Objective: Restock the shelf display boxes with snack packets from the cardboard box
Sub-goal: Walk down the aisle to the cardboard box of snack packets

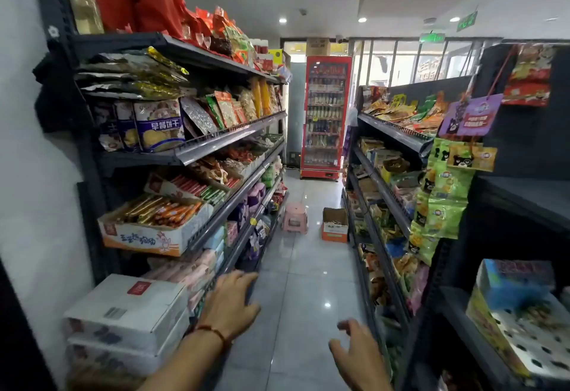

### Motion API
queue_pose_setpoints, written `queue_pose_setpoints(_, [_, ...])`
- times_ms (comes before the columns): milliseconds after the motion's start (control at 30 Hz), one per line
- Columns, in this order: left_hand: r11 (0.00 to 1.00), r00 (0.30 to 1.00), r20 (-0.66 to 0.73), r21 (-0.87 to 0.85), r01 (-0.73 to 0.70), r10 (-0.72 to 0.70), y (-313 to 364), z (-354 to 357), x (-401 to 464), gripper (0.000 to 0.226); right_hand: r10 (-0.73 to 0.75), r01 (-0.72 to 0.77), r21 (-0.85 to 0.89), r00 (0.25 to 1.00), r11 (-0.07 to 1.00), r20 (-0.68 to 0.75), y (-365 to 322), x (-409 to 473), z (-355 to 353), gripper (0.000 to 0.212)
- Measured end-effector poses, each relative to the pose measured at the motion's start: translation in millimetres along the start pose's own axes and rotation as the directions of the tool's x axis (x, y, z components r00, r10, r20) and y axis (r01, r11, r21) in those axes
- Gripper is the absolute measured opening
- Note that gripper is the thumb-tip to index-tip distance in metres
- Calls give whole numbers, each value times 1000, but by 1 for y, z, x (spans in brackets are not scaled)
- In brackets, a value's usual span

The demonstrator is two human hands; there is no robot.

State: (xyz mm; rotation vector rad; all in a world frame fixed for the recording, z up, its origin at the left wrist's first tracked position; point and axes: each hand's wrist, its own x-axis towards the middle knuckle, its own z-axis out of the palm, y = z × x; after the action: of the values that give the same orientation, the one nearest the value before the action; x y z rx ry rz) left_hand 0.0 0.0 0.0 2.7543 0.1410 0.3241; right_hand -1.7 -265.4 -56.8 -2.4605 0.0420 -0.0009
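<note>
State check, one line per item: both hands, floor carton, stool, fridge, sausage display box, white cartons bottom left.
Left hand: open, empty, fingers spread, held out over the aisle.
Right hand: open, empty.
Cardboard box: on floor by right shelves, flaps open, contents unclear.
Stool: upright, nothing on it.
Fridge: door shut, stocked.
Display box: open-topped, holds packets.
White cartons: stacked, closed.

We count two hands, the left hand [232, 299] and the right hand [357, 352], both bare and holding nothing. On the floor we see one open cardboard box [335, 224] and one pink plastic stool [295, 217]. One red drinks fridge [325, 117] stands at the aisle's end, and two white cartons [129, 316] are stacked at lower left.
</note>
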Motion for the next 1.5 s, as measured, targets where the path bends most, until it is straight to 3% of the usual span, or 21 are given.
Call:
queue_pose_setpoints(200, [989,982,-147,105,-107,122,34,-40,124,62,-259,223,-198,949,955,-180,-94,112,-21,66])
queue_pose_setpoints(300, [977,969,-192,173,-121,154,24,-41,184,62,-276,204,-323,941,924,-196,-128,171,-23,73])
queue_pose_setpoints(500, [967,959,-185,181,-180,213,-4,-34,312,61,-244,151,-390,949,908,-201,-175,276,-4,82])
queue_pose_setpoints(700, [963,964,-158,198,-181,213,-16,-4,422,63,-155,46,-431,963,901,-221,-187,384,33,87])
queue_pose_setpoints(1133, [963,978,-111,224,-150,179,33,82,673,70,-188,102,-471,972,876,-139,-153,666,23,87])
queue_pose_setpoints(1333, [985,981,155,106,-135,118,22,125,806,77,-185,118,-454,977,883,-106,-156,797,45,88])
queue_pose_setpoints(1500, [972,981,17,134,-192,191,-12,169,918,69,-162,88,-503,981,860,-104,-172,906,77,85])
